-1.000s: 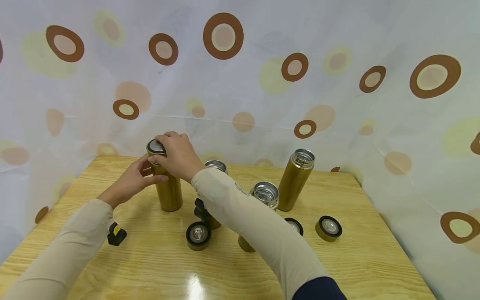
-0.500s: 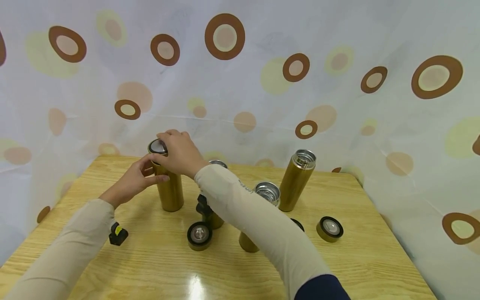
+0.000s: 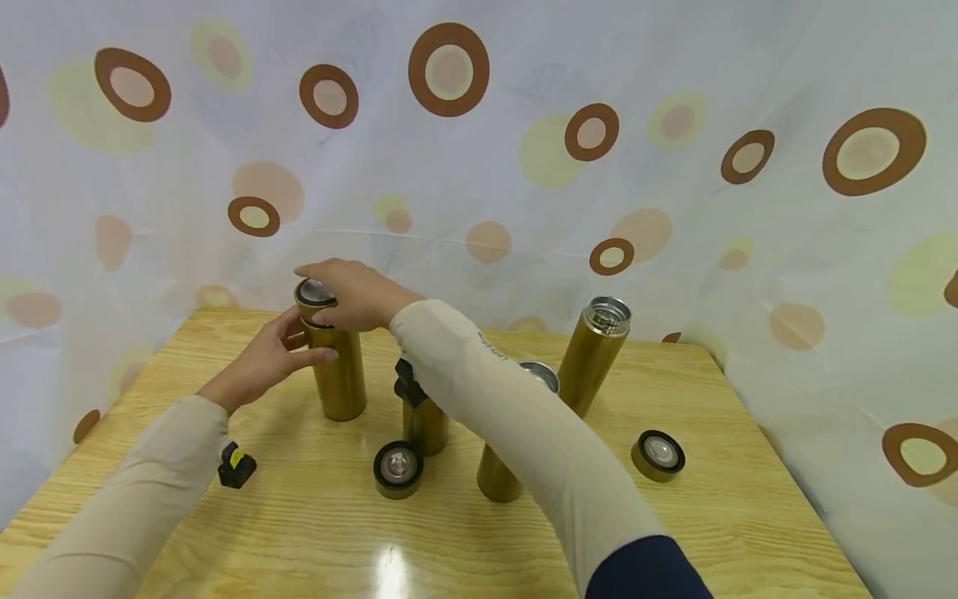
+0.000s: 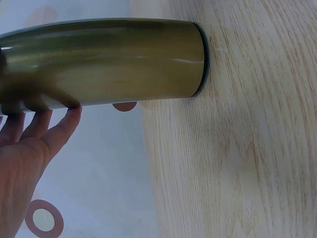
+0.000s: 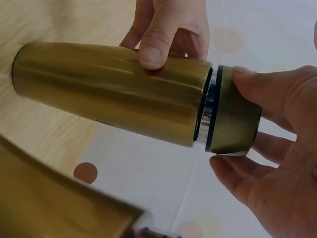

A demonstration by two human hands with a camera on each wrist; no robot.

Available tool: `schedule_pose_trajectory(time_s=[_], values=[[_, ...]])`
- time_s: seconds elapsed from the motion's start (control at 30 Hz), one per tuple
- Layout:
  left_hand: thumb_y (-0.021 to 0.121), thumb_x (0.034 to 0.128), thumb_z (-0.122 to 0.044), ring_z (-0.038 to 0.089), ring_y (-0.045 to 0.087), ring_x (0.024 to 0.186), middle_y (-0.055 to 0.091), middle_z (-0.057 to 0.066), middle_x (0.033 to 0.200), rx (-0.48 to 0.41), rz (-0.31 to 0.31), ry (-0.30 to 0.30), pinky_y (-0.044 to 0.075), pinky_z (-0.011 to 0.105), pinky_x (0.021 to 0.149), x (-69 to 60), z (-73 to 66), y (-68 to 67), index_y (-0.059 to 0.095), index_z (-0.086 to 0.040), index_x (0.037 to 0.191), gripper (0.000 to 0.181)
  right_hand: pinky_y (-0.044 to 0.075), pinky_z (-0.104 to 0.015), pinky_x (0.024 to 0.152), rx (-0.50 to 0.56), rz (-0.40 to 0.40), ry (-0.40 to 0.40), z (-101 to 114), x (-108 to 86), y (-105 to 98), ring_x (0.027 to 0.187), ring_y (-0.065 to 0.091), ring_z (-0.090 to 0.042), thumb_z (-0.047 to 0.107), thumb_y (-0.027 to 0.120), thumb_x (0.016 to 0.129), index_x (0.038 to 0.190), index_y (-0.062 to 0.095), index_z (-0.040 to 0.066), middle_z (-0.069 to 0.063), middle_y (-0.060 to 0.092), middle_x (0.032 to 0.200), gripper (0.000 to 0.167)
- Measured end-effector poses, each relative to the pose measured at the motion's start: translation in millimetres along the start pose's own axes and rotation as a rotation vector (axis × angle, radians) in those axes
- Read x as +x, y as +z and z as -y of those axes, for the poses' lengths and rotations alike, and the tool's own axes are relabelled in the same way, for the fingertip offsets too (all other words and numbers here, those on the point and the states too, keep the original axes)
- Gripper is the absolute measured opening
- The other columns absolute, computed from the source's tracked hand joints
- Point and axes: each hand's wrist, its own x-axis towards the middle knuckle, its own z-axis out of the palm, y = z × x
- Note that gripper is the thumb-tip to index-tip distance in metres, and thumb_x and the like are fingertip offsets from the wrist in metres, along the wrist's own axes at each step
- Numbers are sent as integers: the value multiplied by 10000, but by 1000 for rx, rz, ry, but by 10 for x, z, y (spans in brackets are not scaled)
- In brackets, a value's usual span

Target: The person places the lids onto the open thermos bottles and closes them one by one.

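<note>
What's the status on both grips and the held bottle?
Left grip holds gold bottle; right grip around lid, thumb touching. Lid not fully down, gap at neck. Second bottle close by.

Head view: a short line of small, dark lettering runs along the upper edge of the pale right sleeve, too blurred to read. No text, brand, number or sign is legible in any view.
</note>
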Motion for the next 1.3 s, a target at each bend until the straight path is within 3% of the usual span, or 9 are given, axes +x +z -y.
schedule_pose_trajectory(time_s=[0.3,0.63,1.3], values=[[661,924,-254,464,244,1388,300,178,1513,-13,-1,-4,339,617,1049,10,6,3,137,-213,1552,819,404,-214,997,6,-61,8,-26,11,36,1240,465,-158,242,579,969,1484,350,85,-89,433,1435,584],[655,928,-205,484,226,1387,310,197,1500,-34,-4,-4,317,637,1052,-12,-18,1,126,-212,1554,820,415,-228,971,-52,-93,23,16,-15,58,1205,487,-149,329,581,962,1460,402,91,-69,500,1377,580],[663,923,-254,497,193,1393,256,191,1529,-11,-8,-22,293,653,1056,-16,-2,-9,119,-279,1553,832,458,-242,845,-73,-246,42,41,-40,160,1024,542,-135,392,603,937,1317,562,82,-25,630,1145,492]])
